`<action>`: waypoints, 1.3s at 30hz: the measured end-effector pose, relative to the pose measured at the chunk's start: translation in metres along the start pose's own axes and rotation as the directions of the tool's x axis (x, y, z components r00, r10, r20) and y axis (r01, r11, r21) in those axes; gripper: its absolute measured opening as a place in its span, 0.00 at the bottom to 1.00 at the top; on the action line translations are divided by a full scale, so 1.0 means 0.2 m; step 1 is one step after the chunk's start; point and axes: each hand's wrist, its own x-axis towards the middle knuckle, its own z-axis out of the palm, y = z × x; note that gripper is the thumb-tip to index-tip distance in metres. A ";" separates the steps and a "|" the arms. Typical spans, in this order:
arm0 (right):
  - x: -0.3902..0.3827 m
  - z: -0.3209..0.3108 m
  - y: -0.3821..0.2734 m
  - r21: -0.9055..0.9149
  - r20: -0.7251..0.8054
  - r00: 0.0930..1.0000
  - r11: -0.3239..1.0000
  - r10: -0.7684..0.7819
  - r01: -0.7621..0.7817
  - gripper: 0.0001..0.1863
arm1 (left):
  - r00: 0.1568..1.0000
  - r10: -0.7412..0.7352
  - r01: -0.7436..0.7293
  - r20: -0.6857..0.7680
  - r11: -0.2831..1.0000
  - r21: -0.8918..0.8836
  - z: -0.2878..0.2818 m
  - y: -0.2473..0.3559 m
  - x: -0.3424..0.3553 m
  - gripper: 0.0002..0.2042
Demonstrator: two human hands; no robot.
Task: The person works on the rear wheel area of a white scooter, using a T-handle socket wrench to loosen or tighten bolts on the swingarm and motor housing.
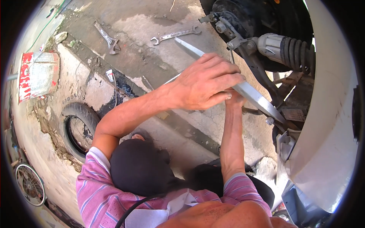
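Note:
My left hand (211, 81) reaches across with fingers curled over a long silver metal bar (258, 100), which runs diagonally beside the vehicle. Just behind it is my right hand (234, 98), its fingers mostly hidden by the left hand and bar, so its grip is unclear. The bar's lower right end lies by a bolted bracket (272, 121). Above it are a dark wheel assembly (266, 21), a metal linkage (237, 40) and a grey cylinder with ribbed black boot (277, 49). An open-end wrench (171, 36) and an adjustable wrench (106, 38) lie on the concrete.
A red-and-white bucket (38, 78), a loose black tyre (70, 138) and a spoked wheel (29, 184) are at left on cracked concrete (64, 171). A large pale body panel (329, 125) fills the right side. My knee (137, 167) is bent below my arms.

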 end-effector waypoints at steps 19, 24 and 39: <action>-0.05 0.03 -0.06 0.000 -0.003 1.000 1.000 -0.003 0.003 0.10 | 0.999 0.014 -0.016 -0.037 0.999 -0.034 0.01 0.00 0.01 0.24; -0.09 -0.01 -0.03 -0.082 0.045 0.996 0.993 -0.082 0.085 0.12 | 0.999 0.017 -0.016 -0.047 1.000 0.024 0.01 0.01 0.03 0.23; 0.11 0.24 -0.09 -0.030 0.300 0.954 1.000 0.018 -0.009 0.21 | 0.994 0.014 -0.011 -0.111 1.000 0.026 -0.01 -0.06 -0.01 0.22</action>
